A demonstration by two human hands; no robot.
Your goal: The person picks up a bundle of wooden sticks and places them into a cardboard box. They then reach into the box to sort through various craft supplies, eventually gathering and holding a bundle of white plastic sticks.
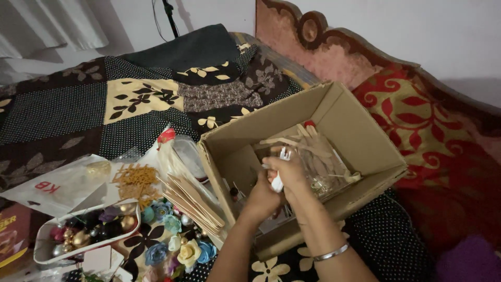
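Small white plastic object point(278, 180) is gripped by both the left hand point(262, 197) and right hand point(288, 171), fingers closed on it, over the open brown cardboard box point(360, 130); held low, seemingly so nothing falls outside; paper flowers point(177, 245) lie beside.

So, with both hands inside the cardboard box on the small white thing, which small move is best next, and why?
Probably lift the small white thing straight up out of the cardboard box. Both the left hand and the right hand grip it low inside, close beside a clear bag of wooden sticks, so sideways room looks tight.
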